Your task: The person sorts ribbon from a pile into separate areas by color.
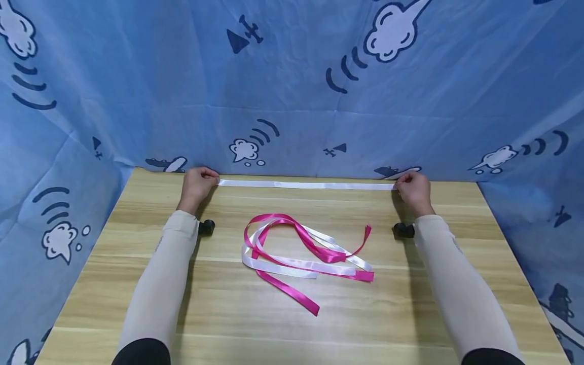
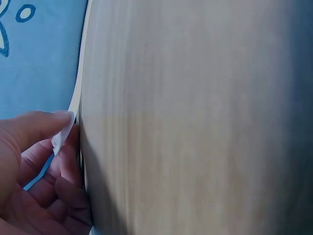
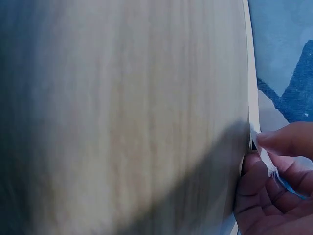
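A white ribbon (image 1: 301,185) stretches nearly straight along the far edge of the table. My left hand (image 1: 197,187) pinches its left end between thumb and fingers; in the left wrist view the ribbon's tip (image 2: 62,137) pokes out under the thumb. At the other end, my right hand (image 1: 415,191) pinches the ribbon the same way, and a slightly frayed tip (image 3: 268,164) shows in the right wrist view. Nearer the middle of the table lies a loose tangle of pink ribbon (image 1: 292,294) and white ribbon (image 1: 283,270), which neither hand touches.
The wooden table (image 1: 228,324) ends against a blue printed cloth (image 1: 292,76) that hangs behind it and at both sides. A small black device sits at each wrist, the left one (image 1: 207,227) and the right one (image 1: 403,230).
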Demonstrator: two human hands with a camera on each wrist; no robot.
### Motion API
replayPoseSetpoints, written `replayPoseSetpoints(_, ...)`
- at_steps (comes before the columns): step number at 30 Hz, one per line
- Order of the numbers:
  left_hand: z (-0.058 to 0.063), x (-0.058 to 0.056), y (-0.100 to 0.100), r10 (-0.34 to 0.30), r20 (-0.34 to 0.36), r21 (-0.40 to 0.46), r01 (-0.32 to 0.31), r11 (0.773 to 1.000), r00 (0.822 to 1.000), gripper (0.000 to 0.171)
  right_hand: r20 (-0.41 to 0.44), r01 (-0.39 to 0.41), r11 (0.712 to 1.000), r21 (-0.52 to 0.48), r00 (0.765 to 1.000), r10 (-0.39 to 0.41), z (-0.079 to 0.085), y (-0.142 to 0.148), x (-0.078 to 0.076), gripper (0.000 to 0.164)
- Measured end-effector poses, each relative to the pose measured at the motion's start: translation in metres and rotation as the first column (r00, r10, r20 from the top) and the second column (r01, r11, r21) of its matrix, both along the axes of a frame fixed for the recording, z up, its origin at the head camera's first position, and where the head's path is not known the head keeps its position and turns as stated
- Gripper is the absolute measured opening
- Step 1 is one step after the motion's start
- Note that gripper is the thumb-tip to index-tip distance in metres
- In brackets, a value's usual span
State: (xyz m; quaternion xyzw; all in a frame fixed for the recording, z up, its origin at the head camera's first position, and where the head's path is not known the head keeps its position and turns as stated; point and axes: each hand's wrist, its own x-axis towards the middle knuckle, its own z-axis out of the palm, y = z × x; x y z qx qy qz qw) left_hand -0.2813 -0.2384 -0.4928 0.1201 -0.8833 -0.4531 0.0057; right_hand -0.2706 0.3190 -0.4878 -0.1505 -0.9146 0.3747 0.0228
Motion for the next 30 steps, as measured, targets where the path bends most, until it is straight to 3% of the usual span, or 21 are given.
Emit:
replayPoseSetpoints(10, 0.005, 0.007, -0.010, -0.053, -0.033, -0.017, 0.052, 0.998, 0.998, 0.022, 0.015, 0.031, 0.999, 0.013, 0.999, -0.031, 0.004, 0.011, 0.012, 0.024)
replayPoseSetpoints(17, 0.015, 0.013, -0.016, -0.073, -0.028, 0.003, 0.073, 0.997, 0.997, 0.026, -0.057, 0.048, 0.997, 0.054, 0.997, -0.045, 0.009, 0.020, 0.022, 0.027)
replayPoseSetpoints(24, 0.028, 0.028, -0.015, -0.108, -0.039, 0.008, 0.109, 0.994, 0.993, 0.032, -0.051, 0.050, 0.998, 0.043, 0.998, -0.048, 0.016, 0.025, 0.032, 0.030)
replayPoseSetpoints(30, 0.041, 0.043, -0.013, -0.108, -0.090, 0.011, 0.110, 0.994, 0.990, 0.034, -0.114, 0.055, 0.998, 0.041, 0.992, -0.050, 0.022, 0.021, 0.043, 0.032)
